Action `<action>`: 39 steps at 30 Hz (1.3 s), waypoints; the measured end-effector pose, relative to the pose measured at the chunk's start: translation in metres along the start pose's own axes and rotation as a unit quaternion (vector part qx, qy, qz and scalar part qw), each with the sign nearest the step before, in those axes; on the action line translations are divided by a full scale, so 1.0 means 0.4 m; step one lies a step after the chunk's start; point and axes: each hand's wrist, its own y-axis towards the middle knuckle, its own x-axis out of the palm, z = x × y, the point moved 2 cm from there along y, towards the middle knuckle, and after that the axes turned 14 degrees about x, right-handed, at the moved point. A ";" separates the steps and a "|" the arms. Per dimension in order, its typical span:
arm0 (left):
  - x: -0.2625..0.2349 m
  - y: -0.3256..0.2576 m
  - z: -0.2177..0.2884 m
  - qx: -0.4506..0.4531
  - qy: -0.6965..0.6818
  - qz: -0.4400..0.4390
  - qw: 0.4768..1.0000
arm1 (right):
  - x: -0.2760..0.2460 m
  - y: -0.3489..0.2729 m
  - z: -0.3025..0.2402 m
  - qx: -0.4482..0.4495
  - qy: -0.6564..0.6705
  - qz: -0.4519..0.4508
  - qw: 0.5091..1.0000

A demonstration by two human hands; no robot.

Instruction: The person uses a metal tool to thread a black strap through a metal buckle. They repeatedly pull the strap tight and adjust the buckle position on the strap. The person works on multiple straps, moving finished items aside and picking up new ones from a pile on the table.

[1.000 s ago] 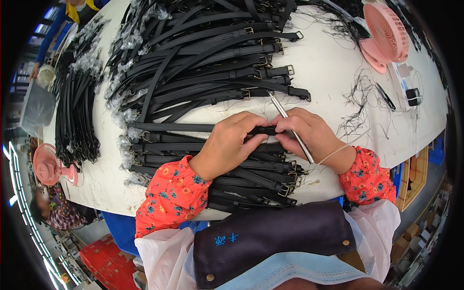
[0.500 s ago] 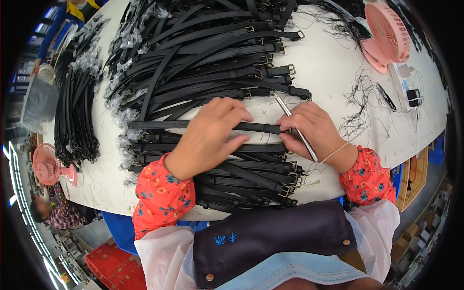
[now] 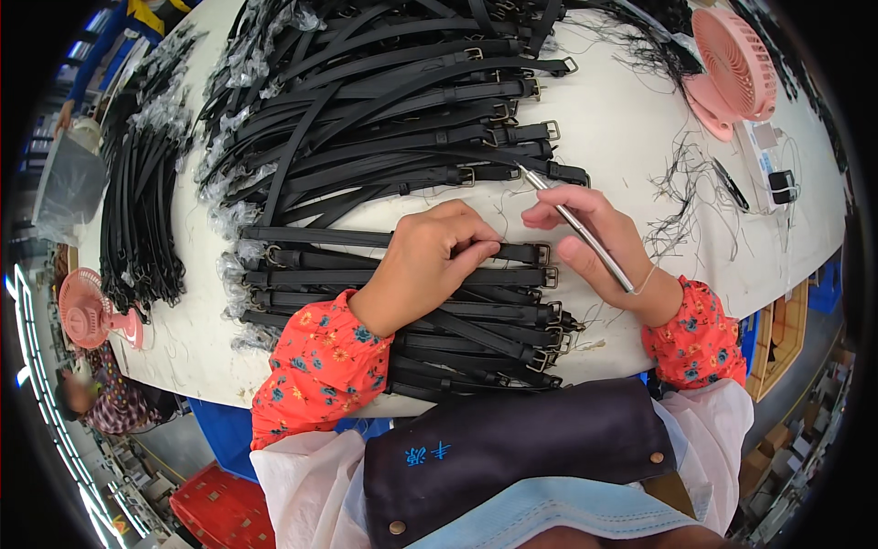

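A black belt (image 3: 315, 237) lies across the table, its metal buckle (image 3: 545, 254) toward the right. My left hand (image 3: 422, 265) rests over this belt, thumb and forefinger pinched together at its upper edge near the buckle. A thin dark thread shows by those fingertips; what they pinch is too small to make out. Just right of the buckle, my right hand (image 3: 608, 240) holds a slim silver pen-like tool (image 3: 585, 231). Its thumb and fingers are apart from the belt, and the tool's tip points up and left. More belts (image 3: 485, 311) lie below, partly hidden by my left forearm.
A large heap of black belts (image 3: 402, 101) with plastic-wrapped ends fills the far side. Another bundle (image 3: 142, 220) lies left. Pink fans (image 3: 732, 64) stand at far right and left. Loose threads (image 3: 681, 183) and a black pen (image 3: 730, 185) lie right. A co-worker's arm (image 3: 87, 78) reaches in far left.
My left hand has moved right along the belt and closed into a pinch. My right hand has come off the belt's end, shifting slightly right with the tool, so the buckle now shows.
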 end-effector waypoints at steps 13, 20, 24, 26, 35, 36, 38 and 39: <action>-0.026 -0.011 -0.006 0.008 -0.060 -0.082 0.995 | -0.008 -0.011 0.005 0.207 0.166 -0.143 0.953; -0.024 -0.013 -0.008 0.018 -0.047 -0.082 0.995 | -0.005 -0.006 0.003 0.209 0.148 -0.144 0.956; -0.024 -0.012 -0.006 0.015 -0.046 -0.083 0.995 | -0.003 -0.006 0.003 0.208 0.144 -0.141 0.957; -0.023 -0.012 -0.007 0.013 -0.046 -0.083 0.995 | -0.002 -0.007 0.006 0.206 0.146 -0.141 0.957; -0.024 -0.012 -0.006 0.014 -0.045 -0.089 0.995 | 0.000 -0.005 0.006 0.200 0.148 -0.143 0.958; -0.025 -0.012 -0.006 0.014 -0.045 -0.090 0.995 | 0.000 -0.005 0.007 0.201 0.148 -0.142 0.958; -0.025 -0.011 -0.006 0.015 -0.046 -0.090 0.995 | 0.000 -0.006 0.010 0.201 0.149 -0.140 0.958; -0.024 -0.011 -0.006 0.016 -0.046 -0.089 0.995 | 0.000 -0.006 0.010 0.201 0.149 -0.141 0.958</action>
